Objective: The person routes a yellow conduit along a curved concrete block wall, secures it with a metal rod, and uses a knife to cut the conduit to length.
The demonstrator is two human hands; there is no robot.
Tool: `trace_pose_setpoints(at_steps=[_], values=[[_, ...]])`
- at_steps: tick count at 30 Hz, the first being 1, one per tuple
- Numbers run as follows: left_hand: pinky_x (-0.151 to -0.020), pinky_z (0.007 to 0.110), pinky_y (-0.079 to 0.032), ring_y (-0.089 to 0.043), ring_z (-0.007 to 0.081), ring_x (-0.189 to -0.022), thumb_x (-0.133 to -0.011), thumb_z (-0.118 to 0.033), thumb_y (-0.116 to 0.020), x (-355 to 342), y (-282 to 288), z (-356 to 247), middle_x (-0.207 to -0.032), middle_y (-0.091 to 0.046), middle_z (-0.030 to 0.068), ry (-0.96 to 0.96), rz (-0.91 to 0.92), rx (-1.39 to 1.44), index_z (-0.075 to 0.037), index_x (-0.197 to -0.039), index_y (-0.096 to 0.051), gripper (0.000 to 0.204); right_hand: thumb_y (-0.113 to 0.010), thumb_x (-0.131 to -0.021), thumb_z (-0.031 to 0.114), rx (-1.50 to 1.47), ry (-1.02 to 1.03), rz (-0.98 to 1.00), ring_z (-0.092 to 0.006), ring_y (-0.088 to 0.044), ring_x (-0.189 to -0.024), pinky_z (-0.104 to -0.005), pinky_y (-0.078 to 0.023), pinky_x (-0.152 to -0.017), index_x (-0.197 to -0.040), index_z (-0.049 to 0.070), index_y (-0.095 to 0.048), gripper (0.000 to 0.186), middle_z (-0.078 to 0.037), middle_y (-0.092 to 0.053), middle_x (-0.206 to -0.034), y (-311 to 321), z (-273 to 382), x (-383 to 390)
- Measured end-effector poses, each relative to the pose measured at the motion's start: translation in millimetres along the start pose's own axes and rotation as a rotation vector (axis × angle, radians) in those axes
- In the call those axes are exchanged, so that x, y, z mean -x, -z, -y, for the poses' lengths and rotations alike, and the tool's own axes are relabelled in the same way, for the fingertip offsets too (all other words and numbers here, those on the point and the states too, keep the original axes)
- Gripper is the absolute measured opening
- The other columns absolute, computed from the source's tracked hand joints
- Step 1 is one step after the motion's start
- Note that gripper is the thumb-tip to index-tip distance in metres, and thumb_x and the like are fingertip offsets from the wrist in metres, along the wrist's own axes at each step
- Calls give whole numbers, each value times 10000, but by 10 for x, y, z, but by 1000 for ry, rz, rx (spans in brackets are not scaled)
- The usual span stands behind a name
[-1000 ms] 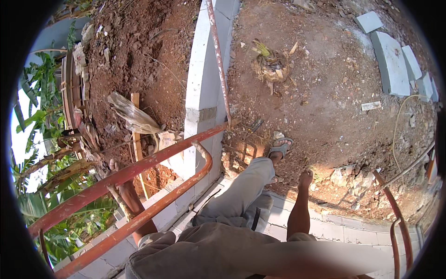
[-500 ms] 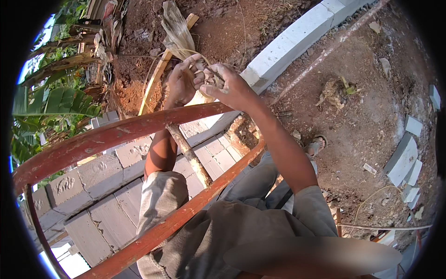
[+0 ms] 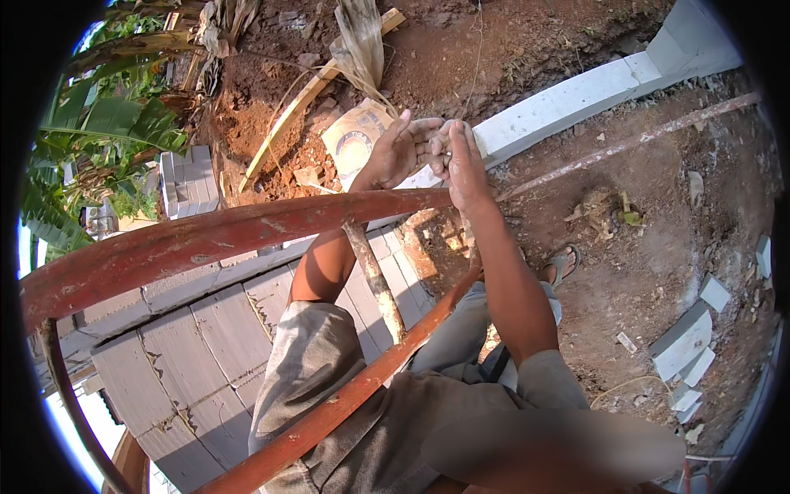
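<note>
Your left hand (image 3: 393,159) and right hand (image 3: 467,170) come together just beyond the red scaffold rail (image 3: 206,235).
They face palm to palm, mostly unfolded; I cannot tell whether anything sits between them. The rail's long axis runs leftward from beside your right hand; a paper sack (image 3: 356,138) shows behind your left.

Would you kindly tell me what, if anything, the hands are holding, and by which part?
It cannot be told: the left hand and right hand are close together and could hide something small between them.
</note>
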State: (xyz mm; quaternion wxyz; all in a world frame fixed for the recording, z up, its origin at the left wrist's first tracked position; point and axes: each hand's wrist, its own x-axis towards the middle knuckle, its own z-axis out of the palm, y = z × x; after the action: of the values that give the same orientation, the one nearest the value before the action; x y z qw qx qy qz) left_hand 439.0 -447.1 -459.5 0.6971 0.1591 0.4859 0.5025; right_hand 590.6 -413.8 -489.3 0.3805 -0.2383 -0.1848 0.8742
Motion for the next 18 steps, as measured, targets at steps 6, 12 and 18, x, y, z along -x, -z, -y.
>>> trace_pose_setpoints(at_steps=[6,12,18], values=[[-786,369,-492,-648,236,-929,-994,-458,-438,1034,1038,1352,-1037,-663,93,-443,-1060,-217,-54,-1141,-589,456,-290,-1058,477,280,101,83,-61,-334,-648,-216,-304,-595,-963,106,-503,439,34,-412,-788,113,651,39],[-787,378,-493,-638,244,-961,-938,-326,-579,1365,81,3325,-1083,-661,99,702,-481,-751,-39,-1232,-586,411,-374,-1002,323,442,384,137,-73,-337,-685,-236,-295,-619,-950,103,-456,241,6,-414,-805,562,1765,237],[-965,505,-470,-548,404,-1208,-809,-888,-330,-732,-1213,1686,-1453,-360,327,-90,-391,558,64,-1520,-92,1212,-480,-959,418,92,444,-54,-116,-380,-669,-275,-328,-610,-1013,81,-460,342,-39,-444,-761,1120,2369,1005]])
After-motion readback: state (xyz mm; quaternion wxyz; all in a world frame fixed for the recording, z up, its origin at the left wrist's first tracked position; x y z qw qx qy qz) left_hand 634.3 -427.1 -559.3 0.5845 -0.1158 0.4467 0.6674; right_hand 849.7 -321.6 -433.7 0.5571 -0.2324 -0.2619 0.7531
